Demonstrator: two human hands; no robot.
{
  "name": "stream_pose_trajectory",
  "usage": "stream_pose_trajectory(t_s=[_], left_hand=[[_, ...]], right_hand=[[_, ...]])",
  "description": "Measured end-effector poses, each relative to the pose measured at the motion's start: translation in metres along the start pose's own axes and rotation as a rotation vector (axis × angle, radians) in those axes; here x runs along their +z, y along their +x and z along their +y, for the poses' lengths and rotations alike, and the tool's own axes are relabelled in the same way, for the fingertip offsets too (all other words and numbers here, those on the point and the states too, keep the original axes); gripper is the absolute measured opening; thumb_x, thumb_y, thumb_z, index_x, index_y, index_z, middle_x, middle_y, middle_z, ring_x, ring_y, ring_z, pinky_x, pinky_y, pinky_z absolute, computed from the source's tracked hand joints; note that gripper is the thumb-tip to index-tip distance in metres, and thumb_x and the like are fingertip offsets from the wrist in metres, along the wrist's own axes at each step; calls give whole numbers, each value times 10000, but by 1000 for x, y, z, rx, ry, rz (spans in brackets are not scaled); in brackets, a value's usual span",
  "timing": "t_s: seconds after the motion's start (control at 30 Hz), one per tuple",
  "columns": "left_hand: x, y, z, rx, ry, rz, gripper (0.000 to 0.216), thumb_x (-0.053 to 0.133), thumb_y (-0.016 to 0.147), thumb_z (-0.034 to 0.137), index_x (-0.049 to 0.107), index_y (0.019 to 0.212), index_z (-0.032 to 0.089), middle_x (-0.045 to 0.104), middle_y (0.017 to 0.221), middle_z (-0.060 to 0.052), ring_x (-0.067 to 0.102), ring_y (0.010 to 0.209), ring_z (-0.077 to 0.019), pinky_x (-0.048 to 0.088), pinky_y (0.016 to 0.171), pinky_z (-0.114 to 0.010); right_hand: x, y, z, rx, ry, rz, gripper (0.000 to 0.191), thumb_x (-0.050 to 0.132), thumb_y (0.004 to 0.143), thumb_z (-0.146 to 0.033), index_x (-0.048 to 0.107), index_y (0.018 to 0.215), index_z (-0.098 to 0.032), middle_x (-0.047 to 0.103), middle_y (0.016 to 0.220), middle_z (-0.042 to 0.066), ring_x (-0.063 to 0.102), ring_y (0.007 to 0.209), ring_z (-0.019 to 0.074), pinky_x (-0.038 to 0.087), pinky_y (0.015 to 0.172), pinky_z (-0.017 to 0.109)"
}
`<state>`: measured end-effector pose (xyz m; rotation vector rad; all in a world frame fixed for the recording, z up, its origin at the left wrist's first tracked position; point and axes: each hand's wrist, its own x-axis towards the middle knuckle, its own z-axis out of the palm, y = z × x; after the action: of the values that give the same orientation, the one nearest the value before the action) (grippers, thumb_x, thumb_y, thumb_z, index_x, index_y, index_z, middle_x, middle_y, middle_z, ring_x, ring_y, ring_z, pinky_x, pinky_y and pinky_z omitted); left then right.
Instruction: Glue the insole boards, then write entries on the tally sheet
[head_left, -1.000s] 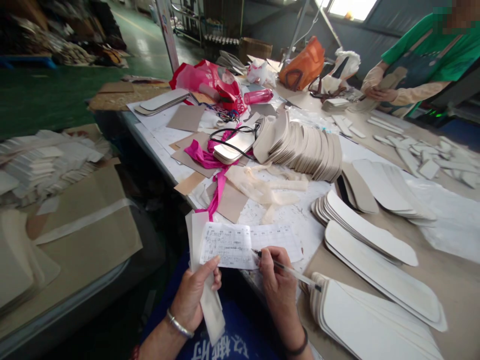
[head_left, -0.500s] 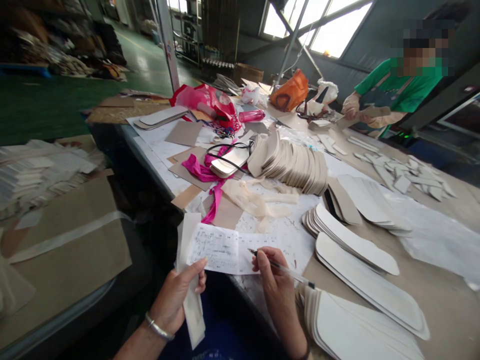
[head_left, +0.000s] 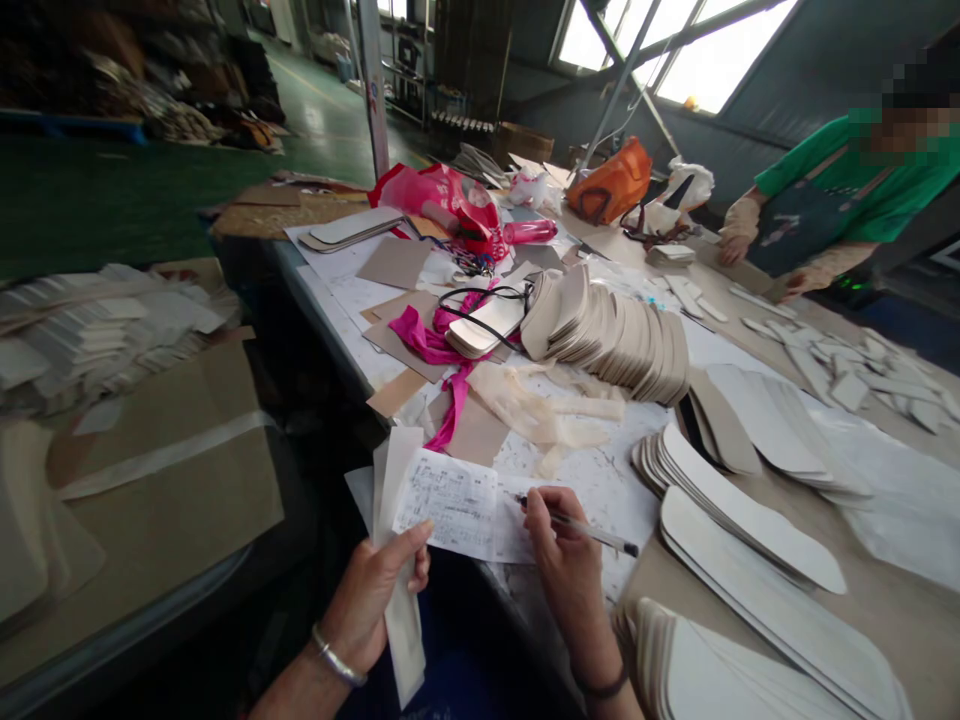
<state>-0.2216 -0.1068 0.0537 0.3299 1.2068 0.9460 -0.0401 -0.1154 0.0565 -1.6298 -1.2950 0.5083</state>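
Observation:
An open notebook point(head_left: 450, 505) with handwriting on its left page lies at the table's near edge. My left hand point(head_left: 379, 590) grips its left side, thumb on top, together with long pale strips point(head_left: 405, 640) that hang below the fingers. In my right hand point(head_left: 566, 555) is a pen point(head_left: 592, 530), pinched between thumb and fingers. Its tip is over the notebook's right page; whether it touches the paper I cannot tell. Right of this hand lie stacks of white rounded boards point(head_left: 739, 505).
A long row of grey-beige boards point(head_left: 611, 335) leans across the table behind a pale cloth point(head_left: 540, 410). Beyond are a pink cloth strip point(head_left: 424, 335), a red bag point(head_left: 442, 200) and an orange bag point(head_left: 615, 180). A co-worker in green point(head_left: 832, 190) stands at the far right.
The view has swung slightly left, so things sit further right. My right hand with the pen stays at the notebook's right page. The co-worker's hands have lowered to the table.

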Motion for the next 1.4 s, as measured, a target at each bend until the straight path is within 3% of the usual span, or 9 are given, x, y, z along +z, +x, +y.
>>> stream_pose_trajectory(t_s=[0.27,0.47,0.63,0.9,1.4], left_hand=[[-2,2,-3,-40,10,35,462,860,471,368,592,747,113,508,541,29,415,495,-79,334,415,-188],[-5,3,-3,-43,12,36,442,856,488,364,590,750,128,510,547,31,424,501,-87,347,413,-192],[-2,2,0,-64,9,64,445,870,440,368,580,679,129,509,519,27,419,487,-89,343,404,-194],[-1,2,1,-65,14,72,438,861,450,386,586,678,134,501,515,31,405,486,-88,333,406,-192],[-1,1,2,-66,32,80,412,855,443,364,578,643,134,497,519,27,400,490,-89,335,406,-198]], right_hand=[[-3,7,3,-27,-81,78,268,448,917,-362,515,711,-204,539,610,-19,522,550,133,417,519,236],[7,10,7,-76,-66,29,213,462,919,-321,525,753,-204,533,656,-25,521,603,124,424,583,227],[11,6,12,-39,-44,43,234,445,923,-308,514,725,-203,517,627,-32,507,575,118,416,557,219],[9,-1,9,-131,-97,13,225,430,921,-248,504,714,-202,518,616,-28,519,565,117,408,544,216],[10,0,11,-106,-124,-60,215,424,918,-254,486,717,-206,500,612,-34,486,548,113,395,534,221]])
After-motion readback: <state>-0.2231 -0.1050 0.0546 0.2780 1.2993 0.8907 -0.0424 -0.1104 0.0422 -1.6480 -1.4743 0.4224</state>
